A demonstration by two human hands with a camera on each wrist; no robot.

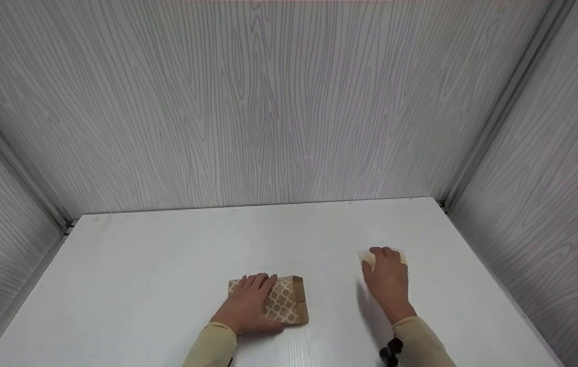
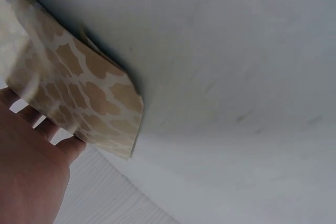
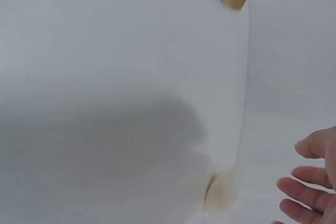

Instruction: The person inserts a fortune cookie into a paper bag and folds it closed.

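A brown paper bag (image 1: 282, 299) with a white lattice pattern lies on the white table, its plain brown folded end toward the right. My left hand (image 1: 249, 305) grips it from above, with fingers over the far edge and the thumb along the near edge. In the left wrist view those fingers line one long side of the bag (image 2: 79, 82). My right hand (image 1: 387, 275) is raised over a small pale yellowish item (image 1: 403, 256) with a translucent edge, which it partly hides. In the right wrist view its fingers (image 3: 310, 192) are spread, apart from the blurred pale item (image 3: 219, 192).
The white table (image 1: 141, 265) meets a grey wood-grain wall (image 1: 248, 102) at its far edge. Similar side panels (image 1: 538, 204) stand to the left and right. A dark band (image 1: 391, 351) sits at the right sleeve.
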